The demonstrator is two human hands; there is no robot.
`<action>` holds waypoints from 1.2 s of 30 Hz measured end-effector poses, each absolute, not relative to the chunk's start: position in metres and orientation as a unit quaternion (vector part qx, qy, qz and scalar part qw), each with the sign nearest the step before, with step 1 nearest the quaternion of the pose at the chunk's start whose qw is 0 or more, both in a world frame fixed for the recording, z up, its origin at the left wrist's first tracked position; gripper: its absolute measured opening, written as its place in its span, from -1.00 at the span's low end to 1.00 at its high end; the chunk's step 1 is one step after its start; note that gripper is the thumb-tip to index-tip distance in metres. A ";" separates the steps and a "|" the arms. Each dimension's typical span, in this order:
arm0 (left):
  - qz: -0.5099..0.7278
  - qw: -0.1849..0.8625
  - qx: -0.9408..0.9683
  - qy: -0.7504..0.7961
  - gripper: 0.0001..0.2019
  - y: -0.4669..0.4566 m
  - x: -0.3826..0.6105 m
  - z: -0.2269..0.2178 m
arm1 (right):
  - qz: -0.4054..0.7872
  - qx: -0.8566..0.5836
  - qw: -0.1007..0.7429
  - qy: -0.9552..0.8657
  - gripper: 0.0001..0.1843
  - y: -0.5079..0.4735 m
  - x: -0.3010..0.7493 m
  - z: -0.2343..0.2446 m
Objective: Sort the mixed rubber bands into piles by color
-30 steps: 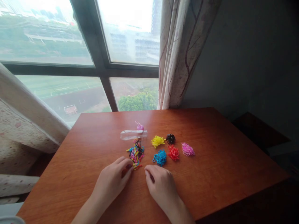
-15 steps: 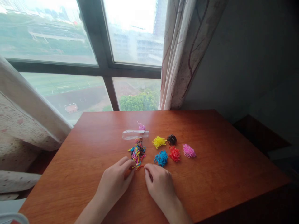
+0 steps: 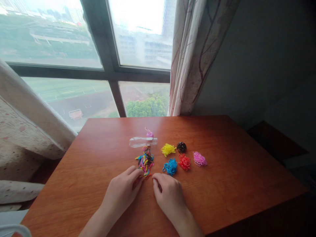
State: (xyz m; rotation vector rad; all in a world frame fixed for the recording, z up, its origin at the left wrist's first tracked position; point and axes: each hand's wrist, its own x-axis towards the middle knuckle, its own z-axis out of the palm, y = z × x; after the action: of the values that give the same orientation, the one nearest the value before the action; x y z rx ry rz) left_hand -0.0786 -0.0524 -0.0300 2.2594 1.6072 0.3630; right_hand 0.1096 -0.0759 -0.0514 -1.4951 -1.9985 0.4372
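A pile of mixed-colour rubber bands (image 3: 145, 161) lies on the wooden table. My left hand (image 3: 125, 184) rests at its near edge, with thumb and forefinger drawn together on a rubber band at the pile's rim. Just right of the pile, my right hand (image 3: 170, 191) is curled, its thumb and forefinger pinched. Whatever is between those fingertips is too small to make out. Beyond my right hand are single-colour heaps: blue bands (image 3: 170, 167), red bands (image 3: 184, 162), yellow bands (image 3: 168, 149), black bands (image 3: 182, 147) and pink bands (image 3: 199, 159).
Behind the mixed pile lies a clear plastic bag or tube (image 3: 140, 142). A small purple object with a loop (image 3: 149, 134) sits just past it. The table (image 3: 234, 177) meets a window at the back, with a curtain (image 3: 190, 59) on the right.
My left thumb and forefinger have come slightly closer together at the pile's edge. My right hand and the heaps look the same.
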 end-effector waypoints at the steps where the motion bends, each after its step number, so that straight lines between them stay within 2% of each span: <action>1: 0.127 0.172 0.797 0.565 -0.79 -0.052 -0.079 -0.030 | 0.166 -0.563 0.300 -0.752 -0.78 -0.076 0.110 -0.052; 10: 0.121 0.171 0.801 0.562 -0.76 -0.052 -0.078 -0.029 | 0.161 -0.563 0.298 -0.754 -0.79 -0.076 0.110 -0.052; 20: 0.182 0.182 0.798 0.545 -0.78 -0.052 -0.081 -0.030 | 0.164 -0.562 0.300 -0.753 -0.78 -0.076 0.110 -0.051; 31: 0.180 0.194 0.810 0.523 -0.79 -0.055 -0.080 -0.029 | 0.157 -0.562 0.286 -0.760 -0.63 -0.075 0.110 -0.047; 36: 0.169 0.193 0.819 0.513 -0.78 -0.054 -0.078 -0.030 | 0.156 -0.564 0.281 -0.761 -0.77 -0.075 0.108 -0.048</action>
State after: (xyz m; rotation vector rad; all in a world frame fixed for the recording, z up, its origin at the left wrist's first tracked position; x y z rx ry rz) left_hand -0.0781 -0.0544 -0.0298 2.2986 1.4410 0.4729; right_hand 0.1085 -0.0750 -0.0479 -1.5115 -2.0398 0.4176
